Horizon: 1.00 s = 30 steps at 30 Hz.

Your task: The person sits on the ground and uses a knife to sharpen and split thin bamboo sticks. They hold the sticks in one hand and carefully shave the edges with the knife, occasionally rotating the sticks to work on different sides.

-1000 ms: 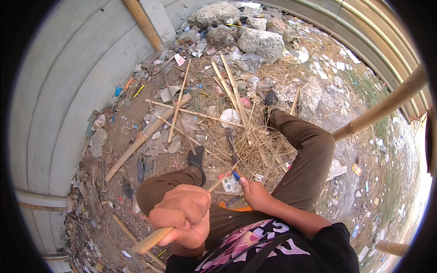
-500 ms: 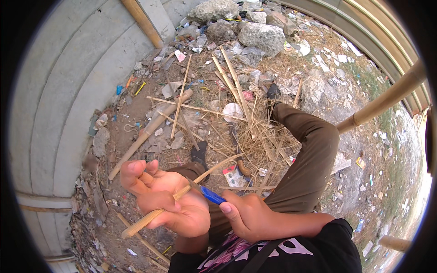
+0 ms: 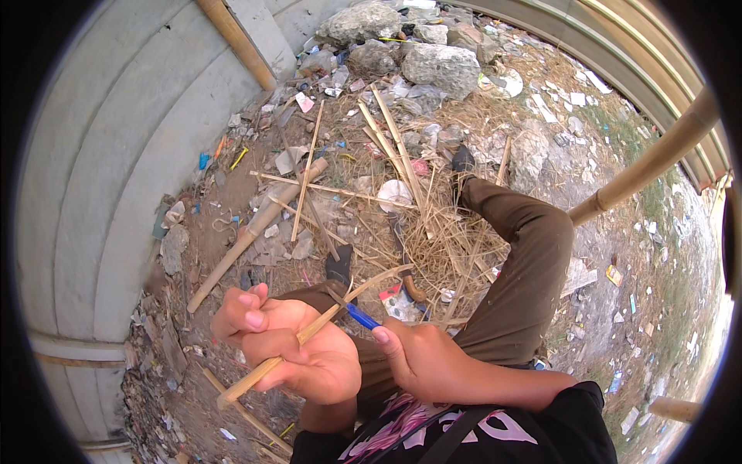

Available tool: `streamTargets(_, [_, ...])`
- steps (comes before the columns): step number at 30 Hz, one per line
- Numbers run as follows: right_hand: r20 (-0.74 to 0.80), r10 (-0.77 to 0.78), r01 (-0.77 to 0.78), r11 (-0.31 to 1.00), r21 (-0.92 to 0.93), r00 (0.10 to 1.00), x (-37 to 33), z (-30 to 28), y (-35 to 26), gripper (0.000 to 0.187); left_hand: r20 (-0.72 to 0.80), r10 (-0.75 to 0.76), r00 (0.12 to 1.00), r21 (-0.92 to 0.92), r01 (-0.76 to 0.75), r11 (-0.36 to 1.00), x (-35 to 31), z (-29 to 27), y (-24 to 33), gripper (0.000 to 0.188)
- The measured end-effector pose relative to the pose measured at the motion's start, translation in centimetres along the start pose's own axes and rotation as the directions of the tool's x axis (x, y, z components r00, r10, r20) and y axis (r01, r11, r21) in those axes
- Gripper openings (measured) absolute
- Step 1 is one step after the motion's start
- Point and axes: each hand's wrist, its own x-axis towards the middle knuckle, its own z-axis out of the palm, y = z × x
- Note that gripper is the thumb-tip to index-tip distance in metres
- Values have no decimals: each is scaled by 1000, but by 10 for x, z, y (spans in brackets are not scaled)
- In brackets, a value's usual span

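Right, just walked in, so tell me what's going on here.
A person's left hand holds a thin bamboo strip slantwise across the palm, its thumb over it. The right hand grips a blue-handled knife, whose blade appears to lie against the strip, beyond the left hand. On the littered ground ahead are a wooden-handled blade, a pile of dry shavings and, to the left, a thick bamboo pole.

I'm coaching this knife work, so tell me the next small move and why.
Probably, the right hand should slide the blue-handled knife lightly along the bamboo strip toward its far end: the blade meets the strip just beyond the left hand, so moving outward seems safer for that hand.
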Motion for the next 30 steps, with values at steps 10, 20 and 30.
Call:
streamTargets(10, [-4,7,-6,992,123,1000,5,20,51,48,69,40,997,-45,-37,998,1,6,10,44])
streamTargets(20, [-21,222,-221,975,17,975,25,27,115,56,158,-56,986,-345,109,932,-5,16,18,47])
streamTargets(30, [-67,132,-120,979,164,989,26,42,102,55,141,-241,960,-432,279,858,3,7,12,43])
